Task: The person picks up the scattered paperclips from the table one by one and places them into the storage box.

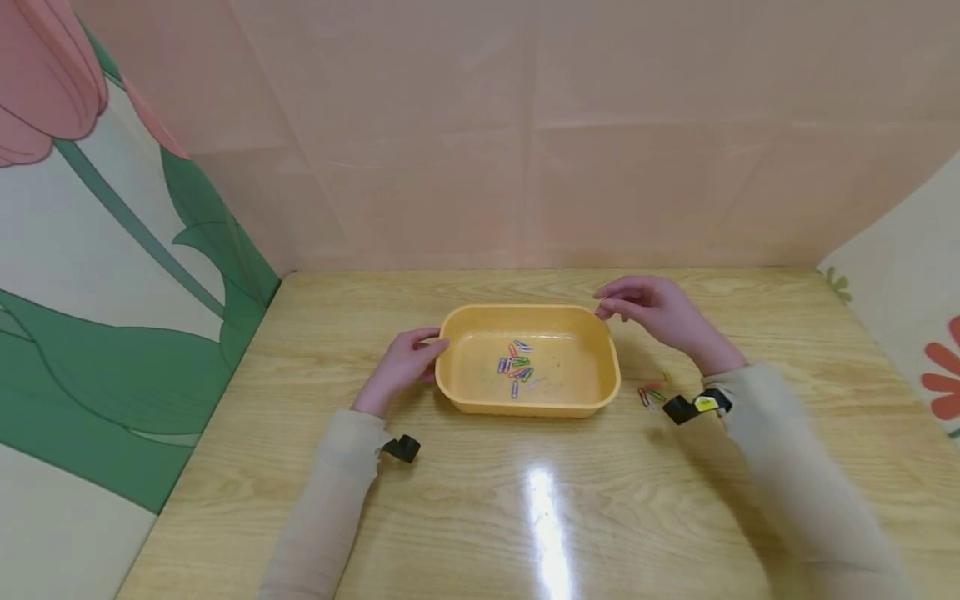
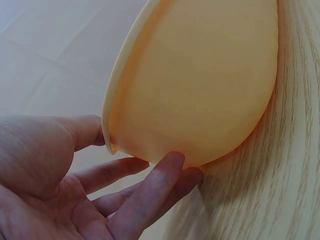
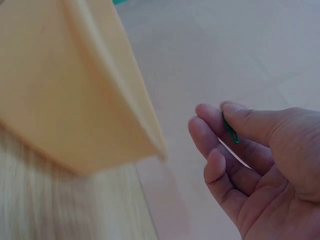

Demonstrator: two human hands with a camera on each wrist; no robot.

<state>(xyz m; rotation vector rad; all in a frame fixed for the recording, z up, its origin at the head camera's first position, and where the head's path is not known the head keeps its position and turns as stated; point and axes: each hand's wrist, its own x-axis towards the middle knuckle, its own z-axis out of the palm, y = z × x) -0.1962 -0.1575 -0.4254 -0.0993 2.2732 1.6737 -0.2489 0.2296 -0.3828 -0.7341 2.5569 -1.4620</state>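
Observation:
A yellow plastic basin (image 1: 540, 407) stands on the table with several coloured paper clips (image 1: 517, 363) lying on its bottom, left of the middle. At its left end, my left hand (image 1: 405, 360) grips the rim, thumb on the rim and fingers against the outer wall (image 2: 210, 90). My right hand (image 1: 656, 312) is raised by the basin's far right corner. Between its thumb and fingertips it pinches a green paper clip (image 3: 230, 129), beside the basin's edge in the right wrist view.
A few loose paper clips (image 1: 651, 395), among them red and green ones, lie on the wooden table (image 1: 465, 500) right of the basin, below the right forearm. A pink sheet (image 1: 420, 167) hangs behind the table, and a flower-patterned panel (image 1: 97, 375) borders the left side.

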